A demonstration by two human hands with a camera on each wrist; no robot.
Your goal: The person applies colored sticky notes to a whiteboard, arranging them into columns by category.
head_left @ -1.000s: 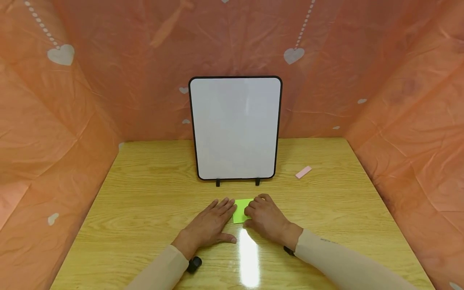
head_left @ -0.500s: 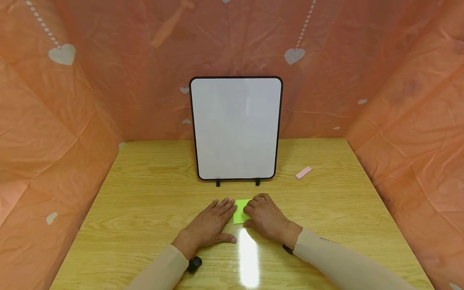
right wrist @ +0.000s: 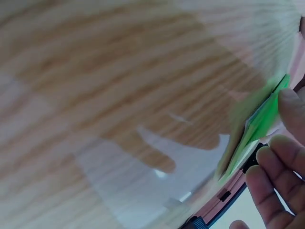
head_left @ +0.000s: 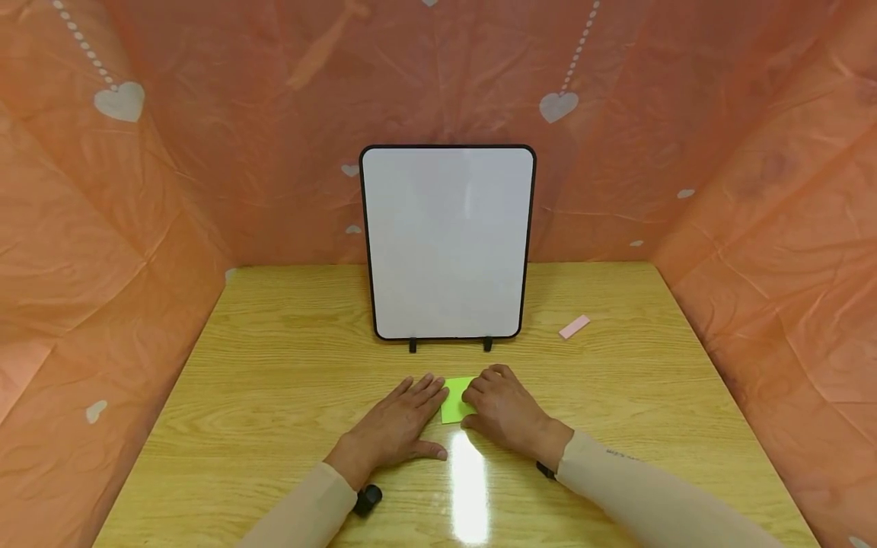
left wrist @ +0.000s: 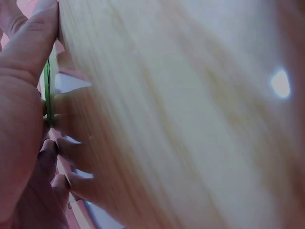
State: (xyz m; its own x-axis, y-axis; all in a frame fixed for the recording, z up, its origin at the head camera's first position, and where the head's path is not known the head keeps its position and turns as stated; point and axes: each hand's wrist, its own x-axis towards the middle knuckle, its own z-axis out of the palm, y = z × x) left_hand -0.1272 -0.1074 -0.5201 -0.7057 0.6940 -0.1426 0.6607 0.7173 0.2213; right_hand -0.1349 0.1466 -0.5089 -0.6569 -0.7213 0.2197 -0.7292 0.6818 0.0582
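A bright yellow-green sticky note pad (head_left: pixel 455 400) lies on the wooden table in the head view, in front of the whiteboard. My left hand (head_left: pixel 397 426) rests flat beside it, with straight fingers at the pad's left edge and the thumb spread toward me. Over the pad's right part, my right hand (head_left: pixel 505 411) has curled fingers and its thumb near the lower right corner. In the right wrist view the green paper (right wrist: pixel 264 119) looks slightly parted at its edge, against a fingertip (right wrist: pixel 290 107). The right hand covers the pad's right side in the head view.
A whiteboard (head_left: pixel 448 243) with a black frame stands upright on small black feet behind the hands. To its right lies a small pink strip (head_left: pixel 574 326). Orange sheeting (head_left: pixel 274 152) with white hearts hangs around the wooden table (head_left: pixel 274 327).
Both hands stay nearly in place. The right fingers shift very slightly left over the pad, then back right. The pad, whiteboard and pink strip stay where they are.
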